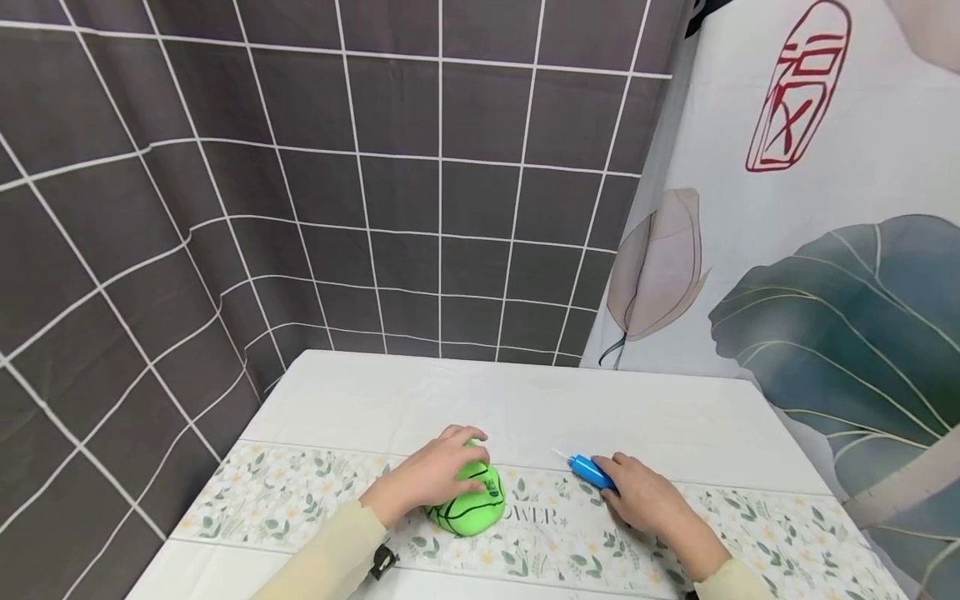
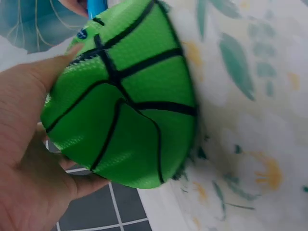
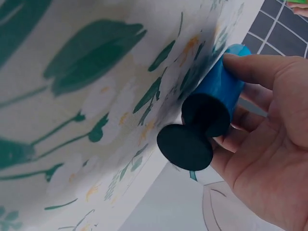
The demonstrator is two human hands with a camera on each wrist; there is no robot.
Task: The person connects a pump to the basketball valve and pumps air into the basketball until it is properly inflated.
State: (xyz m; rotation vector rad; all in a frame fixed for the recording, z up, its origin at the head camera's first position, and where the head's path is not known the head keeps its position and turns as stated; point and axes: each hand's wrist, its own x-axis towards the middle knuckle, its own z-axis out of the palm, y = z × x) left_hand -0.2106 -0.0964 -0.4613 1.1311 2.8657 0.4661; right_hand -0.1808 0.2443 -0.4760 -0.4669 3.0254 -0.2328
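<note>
A soft, partly collapsed green ball (image 1: 471,518) with black basketball lines rests on the table, just left of its middle. My left hand (image 1: 435,473) grips it from above, thumb and fingers spread round it; the left wrist view shows dents in the ball (image 2: 130,110). To the right, my right hand (image 1: 647,500) holds a small blue ball pump (image 1: 589,472) with a thin pale needle pointing away and leftward. In the right wrist view, the pump's black plunger handle (image 3: 185,147) sticks out a short way from the blue barrel (image 3: 219,86). Ball and needle are apart.
Under both hands is a table with a white cloth (image 1: 420,392) and a flower-printed band (image 1: 300,479) with lettering. A dark grey gridded curtain (image 1: 480,200) hangs behind and to the left. A white curtain with leaf prints (image 1: 840,317) hangs at the right.
</note>
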